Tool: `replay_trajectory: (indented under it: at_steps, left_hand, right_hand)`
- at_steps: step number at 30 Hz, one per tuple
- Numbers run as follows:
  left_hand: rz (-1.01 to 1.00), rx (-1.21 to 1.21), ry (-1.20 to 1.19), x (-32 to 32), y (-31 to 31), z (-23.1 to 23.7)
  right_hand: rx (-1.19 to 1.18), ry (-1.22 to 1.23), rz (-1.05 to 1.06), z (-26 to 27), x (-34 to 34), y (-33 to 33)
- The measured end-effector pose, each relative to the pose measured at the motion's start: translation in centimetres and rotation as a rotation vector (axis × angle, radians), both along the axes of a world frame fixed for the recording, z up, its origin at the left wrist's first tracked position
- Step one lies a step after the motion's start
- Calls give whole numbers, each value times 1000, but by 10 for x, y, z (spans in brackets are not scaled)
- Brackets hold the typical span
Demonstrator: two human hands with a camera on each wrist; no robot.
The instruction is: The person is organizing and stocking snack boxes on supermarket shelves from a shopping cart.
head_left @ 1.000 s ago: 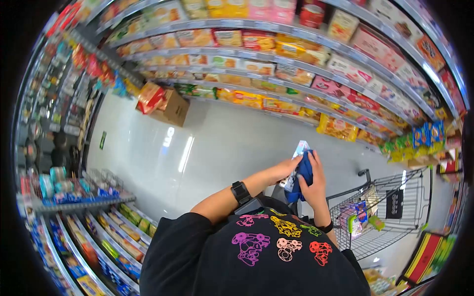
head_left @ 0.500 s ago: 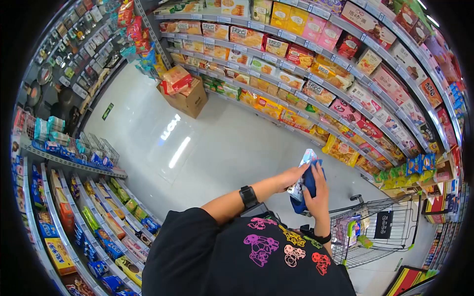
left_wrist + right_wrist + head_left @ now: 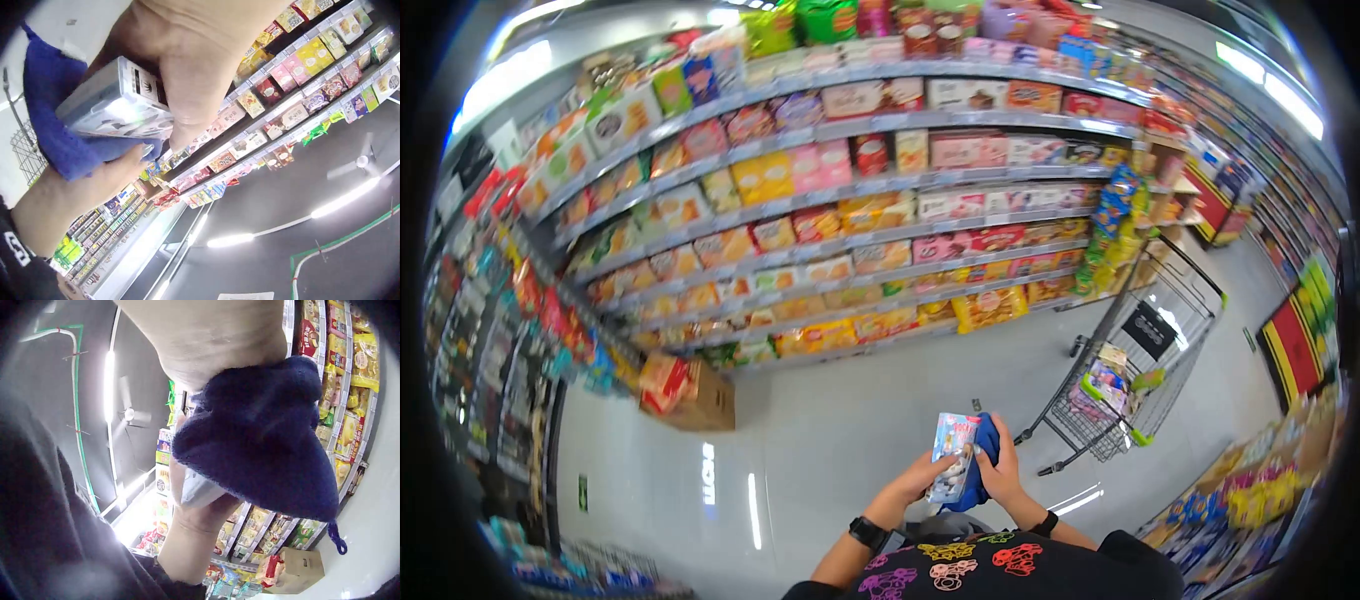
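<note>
In the head view my left hand [image 3: 912, 480] grips a small box [image 3: 953, 438] with pink, white and light-blue print, its thumb across the printed face. Right beside it, my right hand [image 3: 1004, 476] holds a dark blue cloth [image 3: 988, 436] against the box's right side. Seen from the left wrist, the box [image 3: 100, 103] is tilted, one end with a printed label towards the camera, and the cloth [image 3: 47, 87] lies behind and under it. From the right wrist the cloth [image 3: 262, 444] hangs bunched, a small loop at its lower corner, hiding most of the box.
A wire shopping cart [image 3: 1090, 400] with several packages stands at the right. Ahead runs a long shelf [image 3: 820, 210] of boxed and bagged snacks. A cardboard box [image 3: 705, 400] with red packets on it sits on the floor [image 3: 830, 420] at the left. A floor display [image 3: 1295, 330] stands far right.
The head view has tilted up and swung right, showing more of the upper shelves and the whole cart. Both hands keep the box and cloth together; the box's printed face now shows more fully.
</note>
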State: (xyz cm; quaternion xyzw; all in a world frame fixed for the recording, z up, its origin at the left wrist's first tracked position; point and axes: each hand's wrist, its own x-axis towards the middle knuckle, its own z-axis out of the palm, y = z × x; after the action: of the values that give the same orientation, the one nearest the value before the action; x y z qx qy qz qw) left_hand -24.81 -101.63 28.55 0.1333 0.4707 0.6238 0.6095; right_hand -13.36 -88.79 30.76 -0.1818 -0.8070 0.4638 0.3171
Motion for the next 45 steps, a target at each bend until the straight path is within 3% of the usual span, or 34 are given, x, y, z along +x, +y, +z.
replay_trajectory:
  at_steps: [3, 7, 11, 15, 18, 19, 22, 25, 28, 31, 36, 41, 45]
  left_hand:
    - [2, -28, 23, -5, -11, 18]
    - [90, -17, 142, -19, -42, 18]
    - [242, -36, 388, -39, -93, 1]
    - [391, -206, 462, -55, -129, -2]
    - [577, -131, 642, -61, -135, -28]
    - [494, -156, 626, -57, -144, 0]
    - [294, -262, 333, -64, -152, 11]
    - [233, 156, -23, -62, -158, -2]
    - [198, 209, 83, -59, -162, -6]
    - [268, 221, 10, -65, -166, 11]
    - [561, 310, -171, -82, -171, 41]
    - [501, 492, -229, -86, -186, 51]
    - [411, 435, -278, -82, -184, 48]
  right_hand:
    - [-269, 60, -115, -5, -4, -15]
    - [-556, 57, 1, -6, -15, -45]
    - [-503, 30, 116, 1, -41, -100]
    - [-371, -10, 171, 23, -59, -151]
    - [-266, 24, 241, 33, -68, -176]
    - [-215, 26, 256, 38, -71, -183]
    - [-175, -15, 302, 38, -80, -188]
    - [-92, 14, 300, 30, -88, -189]
    - [-129, 30, 332, 24, -96, -188]
    - [49, 12, 348, 43, -93, -200]
    - [185, -81, 531, 65, -88, -215]
    - [151, -65, 573, 56, -85, -218]
    - [88, 14, 486, 47, -84, -211]
